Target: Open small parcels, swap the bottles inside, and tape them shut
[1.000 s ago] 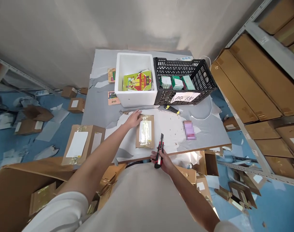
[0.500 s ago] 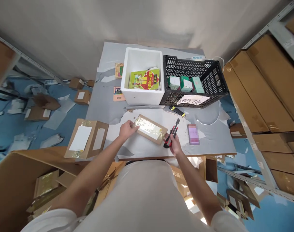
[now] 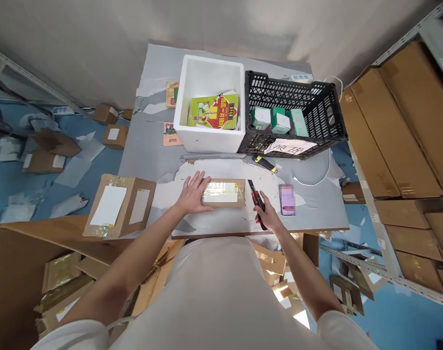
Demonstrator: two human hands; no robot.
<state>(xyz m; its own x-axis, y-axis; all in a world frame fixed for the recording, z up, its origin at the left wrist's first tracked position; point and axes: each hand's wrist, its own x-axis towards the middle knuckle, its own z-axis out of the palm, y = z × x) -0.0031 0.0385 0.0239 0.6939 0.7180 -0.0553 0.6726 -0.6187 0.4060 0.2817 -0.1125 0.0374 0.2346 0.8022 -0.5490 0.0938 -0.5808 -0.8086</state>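
Observation:
A small taped cardboard box (image 3: 223,193) with a white label lies flat on the table in front of me. My left hand (image 3: 195,194) rests against its left end, fingers spread and not wrapped round it. In my right hand (image 3: 268,213) is a red and black box cutter (image 3: 257,201), its blade pointing away from me, just right of the box and apart from it. A phone (image 3: 287,200) with a blurred screen lies right of that hand. Beyond the box lies a yellow and black cutter (image 3: 265,163).
A white foam box (image 3: 210,140) holding booklets and a black crate (image 3: 254,146) with green cartons stand at the back. A larger carton (image 3: 134,206) sits at the table's left edge. Stacked cartons (image 3: 400,131) fill the right shelf. A white cable (image 3: 314,184) curls near the phone.
The small box has turned level with the table's front edge. My left hand has gone from gripping its end to lying spread there. The right hand with the cutter has drawn clear of the box.

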